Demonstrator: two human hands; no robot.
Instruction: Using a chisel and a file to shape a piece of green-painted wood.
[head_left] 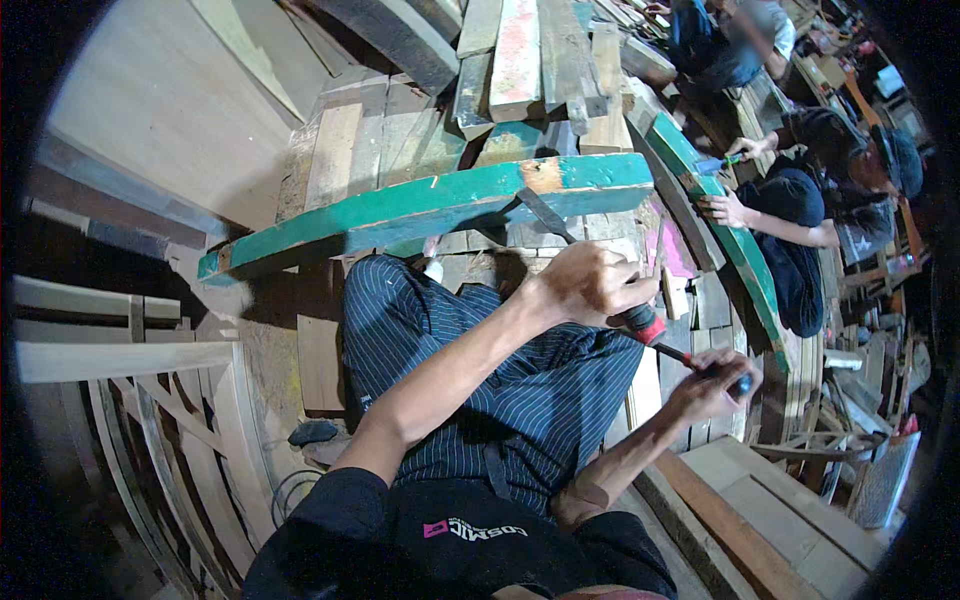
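A curved green-painted wooden beam [430, 205] lies across in front of my knees, with a bare wood patch near its right end. My left hand [595, 285] is closed round a flat-bladed chisel [545, 213]. Its grey blade rests at the beam's near side, by the bare patch. A black and red end [643, 323] shows below my left fist. My right hand [715, 385] is closed round a tool with a thin red shaft [672, 353] and a dark blue grip end. The shaft meets the red end; how they join, I cannot tell.
At the right, a co-worker's hands [730, 208] hold a blue-bladed scraper [708, 165] on another green beam [755, 265]. Another person [735, 45] sits farther back. Stacked timber [515, 70] lies ahead; a wooden frame [235, 400] stands at my left. Planks [740, 500] lie at lower right.
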